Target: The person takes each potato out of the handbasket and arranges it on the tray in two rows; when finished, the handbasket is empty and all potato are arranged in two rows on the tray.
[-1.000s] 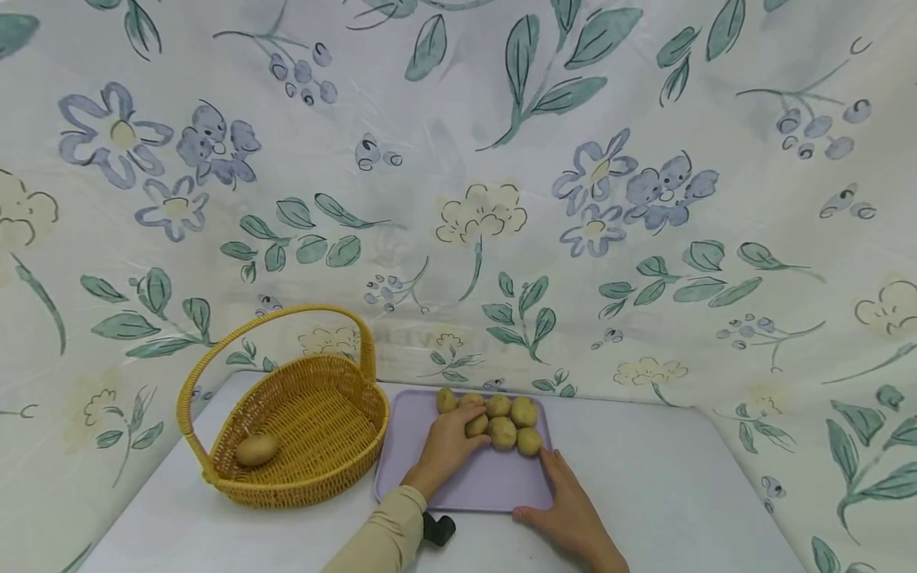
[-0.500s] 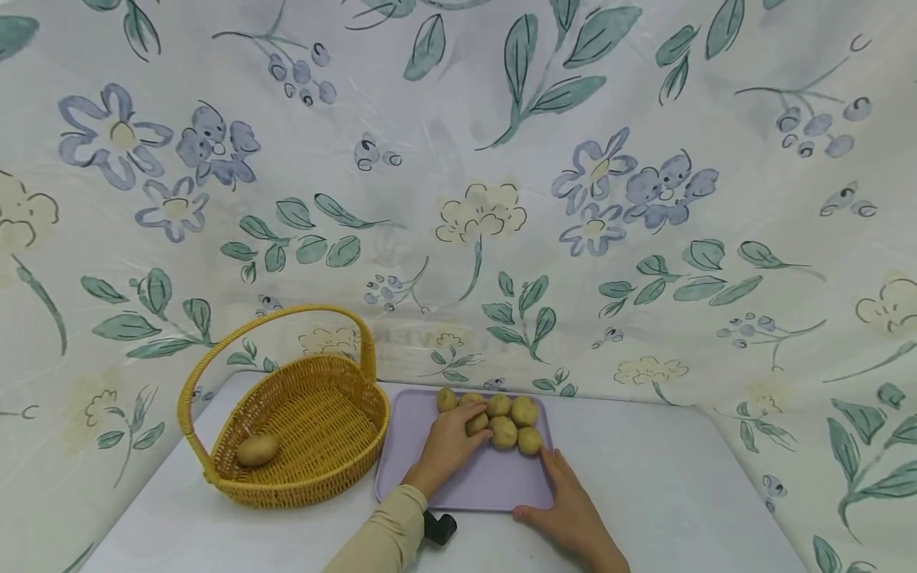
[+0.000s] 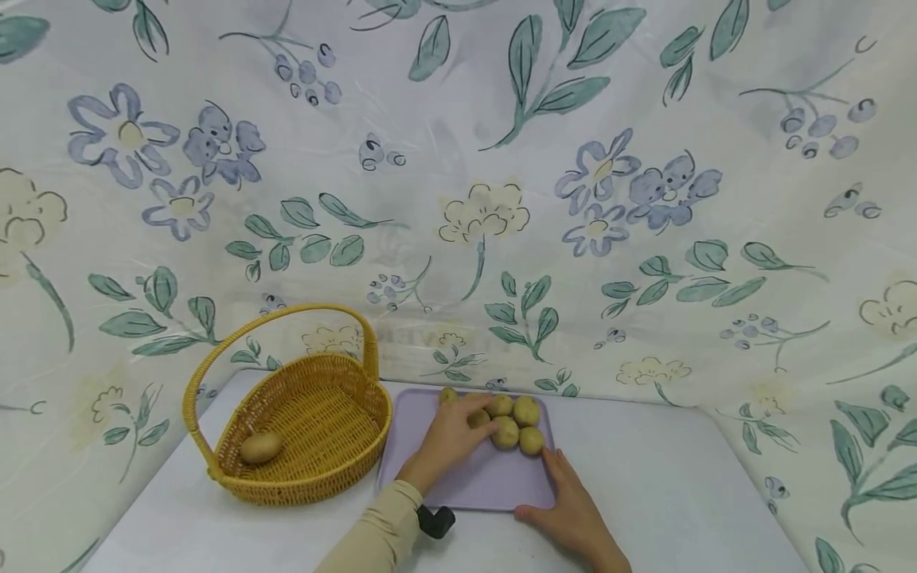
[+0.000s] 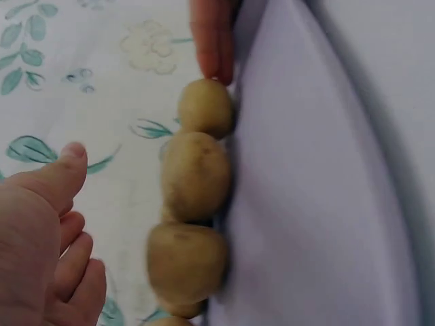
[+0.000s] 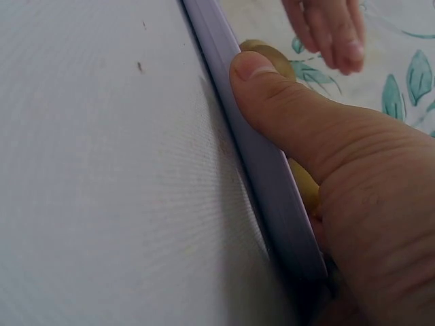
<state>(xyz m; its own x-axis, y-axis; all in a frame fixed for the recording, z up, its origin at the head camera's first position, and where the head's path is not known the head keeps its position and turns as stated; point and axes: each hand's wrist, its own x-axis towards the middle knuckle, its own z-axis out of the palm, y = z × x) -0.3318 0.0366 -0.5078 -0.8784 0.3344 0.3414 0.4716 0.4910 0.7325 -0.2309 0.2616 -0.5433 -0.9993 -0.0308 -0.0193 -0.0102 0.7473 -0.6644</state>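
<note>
Several potatoes (image 3: 505, 432) lie grouped on the back right part of a lavender tray (image 3: 494, 487). My left hand (image 3: 446, 439) hovers over the left end of the group and covers some of them in the head view. In the left wrist view its thumb and loosely bent fingers stand apart from the potatoes, with nothing between them. My right hand (image 3: 573, 509) holds the tray's near right corner. Its thumb (image 5: 279, 88) presses the rim, and its straight fingers lie along the right side, their tips close to the end potato (image 4: 206, 107).
To the left of the tray stands a yellow wicker basket (image 3: 286, 492) with a tall handle, one potato (image 3: 261, 447) inside. A black object (image 3: 437, 522) shows by the left wrist. Floral cloth (image 3: 487, 239) hangs behind the white table (image 3: 645, 469).
My left hand has lifted slightly and its fingers have come away from the potatoes. The right hand stays at the tray's corner. The head view has shifted a little.
</note>
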